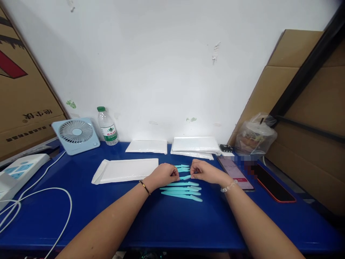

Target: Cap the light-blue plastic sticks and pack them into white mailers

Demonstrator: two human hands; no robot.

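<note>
Several turquoise eyebrow razors lie side by side in a column on the blue table, their wider ends toward the right. My left hand [165, 174] pinches the left end of one eyebrow razor [184, 177]. At the other end of that same razor, the fingertips of my right hand [201, 169] are closed. A nearer group of eyebrow razors [179, 194] rests just below my hands. Beyond my fingers lie a few more razors [183, 168], partly hidden by my left hand. Left of my left hand is a flat white padded envelope [126, 170].
More white packets [147, 146] lie along the wall. A blue fan [77, 136] and water bottle [107, 127] stand at back left, near a power strip [21, 172] with white cables. On the right are a lit phone [235, 172], an orange-edged phone [275, 184] and a bagged container [254, 136].
</note>
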